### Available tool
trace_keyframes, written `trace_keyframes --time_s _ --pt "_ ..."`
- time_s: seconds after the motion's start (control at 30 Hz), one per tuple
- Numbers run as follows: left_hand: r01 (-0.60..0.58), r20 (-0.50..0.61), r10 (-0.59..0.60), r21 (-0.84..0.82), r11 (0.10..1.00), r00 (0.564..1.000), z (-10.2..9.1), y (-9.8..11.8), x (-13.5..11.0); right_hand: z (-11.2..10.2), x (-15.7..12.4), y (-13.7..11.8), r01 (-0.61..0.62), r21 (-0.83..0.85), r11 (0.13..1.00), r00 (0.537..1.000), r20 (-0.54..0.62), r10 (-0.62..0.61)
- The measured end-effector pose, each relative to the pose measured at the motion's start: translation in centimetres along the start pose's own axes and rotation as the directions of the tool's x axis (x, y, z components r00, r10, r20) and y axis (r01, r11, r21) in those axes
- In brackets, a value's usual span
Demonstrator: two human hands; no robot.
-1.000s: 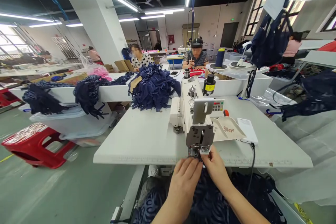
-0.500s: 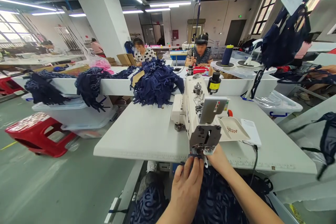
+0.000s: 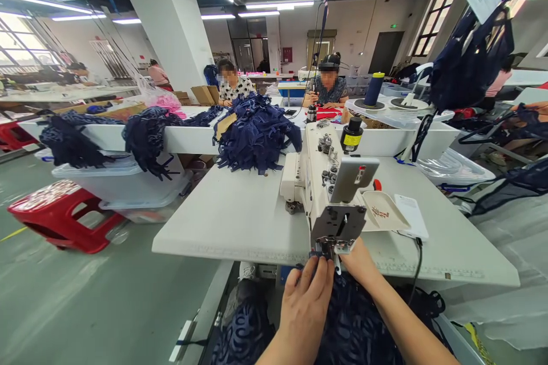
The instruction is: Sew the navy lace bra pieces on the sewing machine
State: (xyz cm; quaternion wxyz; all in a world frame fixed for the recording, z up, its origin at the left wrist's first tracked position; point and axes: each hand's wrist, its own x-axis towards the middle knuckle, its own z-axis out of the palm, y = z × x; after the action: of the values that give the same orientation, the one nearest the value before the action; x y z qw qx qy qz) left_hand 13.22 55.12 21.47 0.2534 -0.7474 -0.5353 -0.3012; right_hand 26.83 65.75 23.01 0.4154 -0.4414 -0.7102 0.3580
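Note:
A white sewing machine stands on a white work table, its metal head facing me at the table's front edge. My left hand reaches up to the needle area, fingers together and pressed on dark navy patterned fabric that lies in my lap. My right hand sits just right of the needle foot, its fingers hidden under the machine head and holding the same fabric there.
A heap of navy fabric pieces lies at the table's back. A white tray and a white device with a cable sit right of the machine. A red stool and plastic bins stand left. Other people work at tables behind.
My view has shifted slightly. My left hand slid forward and up toward the needle, and my right hand moved in under the machine head.

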Motion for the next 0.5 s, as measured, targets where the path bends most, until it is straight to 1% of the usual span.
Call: trace_keyframes --time_s 0.13,0.23,0.3,0.37,0.43,0.5 --pt "0.022 -0.008 -0.022 -0.04 0.999 1.0 -0.1 0.0 0.1 -0.1 -0.8 0.2 -0.077 0.003 0.997 0.996 -0.051 0.077" --pt "0.024 -0.03 -0.026 -0.068 0.997 0.999 0.2 -0.1 0.0 -0.3 -2.6 0.6 -0.133 0.033 0.991 0.99 -0.05 0.134" --pt "-0.004 -0.06 -0.001 -0.082 0.997 0.998 0.6 -0.5 0.1 -0.2 -4.2 0.9 -0.156 0.013 0.988 0.988 0.012 0.156" --pt "-0.051 -0.07 0.046 -0.083 0.995 0.996 0.8 -1.1 0.2 0.0 -5.7 0.9 -0.18 -0.046 0.983 0.977 0.108 0.184" --pt "-0.108 -0.036 0.105 -0.088 0.99 0.994 0.9 -2.0 0.1 0.1 -7.0 0.6 -0.212 -0.078 0.974 0.953 0.205 0.224" --pt "-0.173 0.027 0.179 -0.155 0.973 0.983 1.0 -2.8 -0.8 0.0 -7.9 0.1 -0.242 -0.041 0.969 0.938 0.246 0.245"
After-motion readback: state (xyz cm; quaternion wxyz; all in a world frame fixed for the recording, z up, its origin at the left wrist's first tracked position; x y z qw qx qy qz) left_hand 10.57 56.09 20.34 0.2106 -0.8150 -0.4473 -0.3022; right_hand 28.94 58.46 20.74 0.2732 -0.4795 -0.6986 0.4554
